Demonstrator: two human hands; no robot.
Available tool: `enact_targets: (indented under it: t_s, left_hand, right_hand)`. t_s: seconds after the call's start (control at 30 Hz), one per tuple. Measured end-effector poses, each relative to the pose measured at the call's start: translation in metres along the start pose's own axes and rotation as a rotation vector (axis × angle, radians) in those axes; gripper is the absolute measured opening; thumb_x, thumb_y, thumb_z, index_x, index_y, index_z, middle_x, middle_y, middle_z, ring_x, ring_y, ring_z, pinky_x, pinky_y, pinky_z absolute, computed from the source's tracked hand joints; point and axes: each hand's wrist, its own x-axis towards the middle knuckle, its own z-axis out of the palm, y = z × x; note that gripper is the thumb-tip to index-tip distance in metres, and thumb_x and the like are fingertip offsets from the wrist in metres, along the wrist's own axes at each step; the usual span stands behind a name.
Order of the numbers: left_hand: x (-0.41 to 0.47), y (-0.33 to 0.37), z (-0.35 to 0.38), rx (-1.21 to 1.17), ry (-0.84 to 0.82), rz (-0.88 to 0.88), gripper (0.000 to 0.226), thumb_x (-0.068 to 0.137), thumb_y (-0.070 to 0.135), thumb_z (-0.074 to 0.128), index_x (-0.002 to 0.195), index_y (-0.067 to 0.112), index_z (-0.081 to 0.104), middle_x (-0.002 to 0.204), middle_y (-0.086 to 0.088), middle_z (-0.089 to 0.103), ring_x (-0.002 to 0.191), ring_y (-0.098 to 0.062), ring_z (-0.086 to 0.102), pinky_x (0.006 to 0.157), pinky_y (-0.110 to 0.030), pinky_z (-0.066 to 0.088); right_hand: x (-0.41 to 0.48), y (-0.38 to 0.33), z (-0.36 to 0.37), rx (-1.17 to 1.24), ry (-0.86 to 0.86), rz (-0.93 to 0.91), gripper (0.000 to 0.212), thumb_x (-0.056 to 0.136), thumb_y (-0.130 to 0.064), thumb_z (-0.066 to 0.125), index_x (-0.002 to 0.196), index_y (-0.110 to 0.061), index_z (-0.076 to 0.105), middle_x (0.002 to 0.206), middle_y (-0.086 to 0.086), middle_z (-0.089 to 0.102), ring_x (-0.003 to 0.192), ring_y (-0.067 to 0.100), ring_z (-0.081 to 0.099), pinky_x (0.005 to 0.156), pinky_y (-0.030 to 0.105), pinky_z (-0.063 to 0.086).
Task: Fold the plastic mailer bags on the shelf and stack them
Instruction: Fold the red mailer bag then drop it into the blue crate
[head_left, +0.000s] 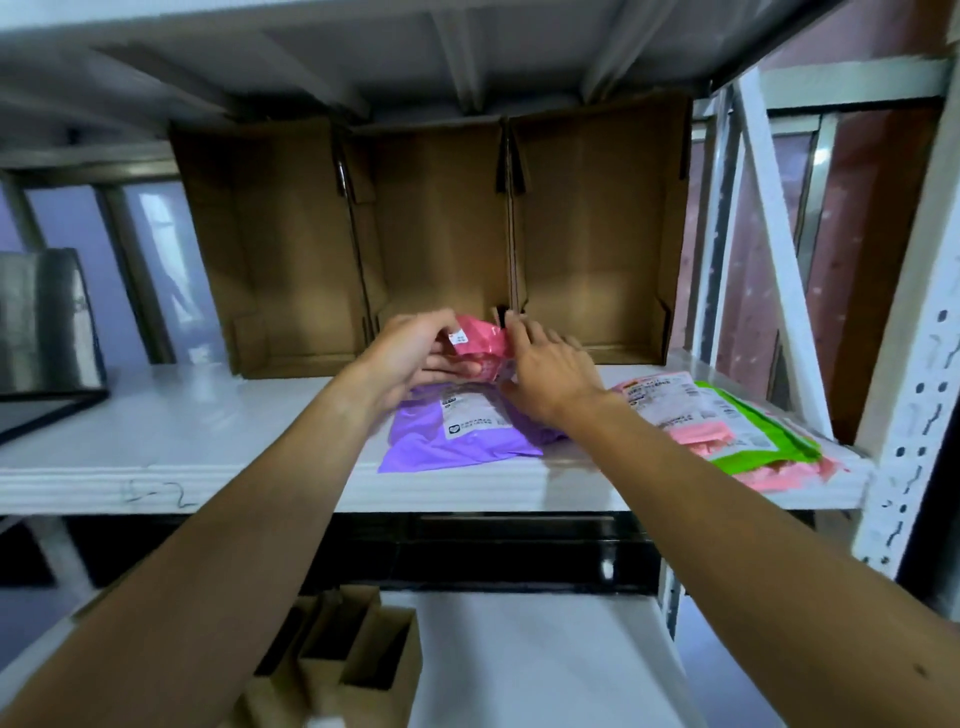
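A small pink mailer bag with a white label is held between both hands above the white shelf. My left hand grips its left side, fingers curled under it. My right hand holds its right edge with fingers and thumb. Below them a purple mailer bag with a white label lies flat on the shelf. To the right sits a pile of bags: a pink one with a label over a green one, with more pink beneath.
Three open cardboard boxes stand on their sides at the back of the shelf. A dark metal container sits at the far left. The rack's white upright is at right. More cardboard boxes lie on the lower shelf.
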Motion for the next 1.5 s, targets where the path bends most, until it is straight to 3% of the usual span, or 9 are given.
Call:
enact_targets:
  t_s: [0.33, 0.5, 0.7, 0.83, 0.97, 1.07, 1.17, 1.3, 1.5]
  left_hand:
    - [-0.044, 0.007, -0.032, 0.056, -0.086, -0.048, 0.018, 0.090, 0.017, 0.051, 0.089, 0.005, 0.064, 0.074, -0.012, 0.073, 0.056, -0.019, 0.067, 0.052, -0.021, 0.053]
    - [-0.055, 0.013, -0.035, 0.054, -0.082, 0.009, 0.014, 0.093, 0.018, 0.055, 0.088, 0.008, 0.063, 0.078, -0.014, 0.074, 0.062, -0.023, 0.068, 0.066, -0.029, 0.057]
    - [-0.062, 0.015, -0.043, -0.001, 0.094, 0.107, 0.027, 0.095, 0.037, 0.062, 0.087, 0.011, 0.061, 0.073, -0.011, 0.072, 0.056, -0.020, 0.066, 0.059, -0.027, 0.052]
    - [-0.060, -0.001, -0.052, 0.178, 0.253, 0.139, 0.024, 0.097, 0.023, 0.055, 0.086, 0.004, 0.065, 0.071, -0.009, 0.071, 0.056, -0.017, 0.065, 0.061, -0.029, 0.053]
    - [-0.050, -0.022, -0.054, 0.427, 0.323, 0.218, 0.011, 0.096, 0.023, 0.062, 0.101, 0.013, 0.065, 0.090, -0.001, 0.071, 0.083, -0.016, 0.070, 0.069, -0.036, 0.057]
    - [-0.047, -0.028, -0.050, 0.484, 0.268, 0.306, 0.026, 0.099, 0.018, 0.061, 0.125, 0.016, 0.058, 0.115, 0.006, 0.062, 0.104, -0.011, 0.059, 0.081, -0.021, 0.050]
    - [-0.040, -0.032, -0.047, 0.517, 0.236, 0.340, 0.044, 0.103, 0.019, 0.055, 0.146, 0.024, 0.046, 0.143, 0.007, 0.045, 0.127, -0.009, 0.042, 0.099, -0.028, 0.045]
    - [-0.033, -0.032, -0.041, 0.305, 0.252, 0.316, 0.038, 0.107, 0.026, 0.045, 0.145, 0.027, 0.044, 0.134, 0.007, 0.051, 0.124, -0.010, 0.050, 0.072, -0.014, 0.056]
    - [-0.025, -0.037, -0.043, 0.282, 0.240, 0.293, 0.025, 0.103, 0.035, 0.054, 0.127, 0.033, 0.061, 0.125, 0.007, 0.060, 0.114, -0.018, 0.063, 0.081, -0.046, 0.062]
  right_hand:
    - [-0.017, -0.040, -0.008, 0.049, 0.067, -0.166, 0.067, 0.090, -0.049, 0.062, 0.145, -0.021, 0.037, 0.141, 0.006, 0.046, 0.124, 0.029, 0.051, 0.102, 0.043, 0.039]
    - [-0.014, -0.055, -0.019, -0.001, 0.113, -0.179, 0.036, 0.097, -0.039, 0.054, 0.128, -0.021, 0.056, 0.123, 0.008, 0.055, 0.113, 0.031, 0.054, 0.092, 0.039, 0.038]
    - [-0.013, -0.051, -0.029, 0.141, 0.146, -0.021, 0.027, 0.100, -0.026, 0.049, 0.118, -0.016, 0.065, 0.113, 0.011, 0.061, 0.102, 0.039, 0.061, 0.081, 0.041, 0.044]
    - [-0.013, -0.048, -0.033, 0.446, 0.115, 0.155, 0.027, 0.101, -0.032, 0.050, 0.105, -0.011, 0.066, 0.110, 0.013, 0.067, 0.100, 0.038, 0.062, 0.087, 0.046, 0.051]
    - [-0.010, -0.049, -0.040, 0.686, 0.109, 0.235, 0.025, 0.099, -0.033, 0.047, 0.100, -0.018, 0.066, 0.098, 0.005, 0.071, 0.092, 0.028, 0.064, 0.087, 0.042, 0.052]
    - [-0.010, -0.048, -0.047, 0.930, 0.151, 0.276, 0.024, 0.098, -0.026, 0.044, 0.096, -0.018, 0.067, 0.090, -0.004, 0.069, 0.079, 0.013, 0.061, 0.073, 0.031, 0.048]
    - [-0.009, -0.045, -0.051, 1.114, 0.153, 0.343, 0.024, 0.097, -0.025, 0.043, 0.089, -0.021, 0.065, 0.085, -0.003, 0.069, 0.074, 0.013, 0.057, 0.068, 0.027, 0.044]
    - [-0.008, -0.039, -0.052, 1.210, 0.135, 0.425, 0.023, 0.080, -0.031, 0.046, 0.081, -0.020, 0.066, 0.091, 0.010, 0.075, 0.091, 0.034, 0.070, 0.089, 0.048, 0.057]
    - [-0.014, -0.035, -0.049, 1.153, 0.130, 0.409, 0.027, 0.093, -0.022, 0.040, 0.076, -0.016, 0.059, 0.089, 0.016, 0.072, 0.076, 0.024, 0.063, 0.077, 0.045, 0.057]
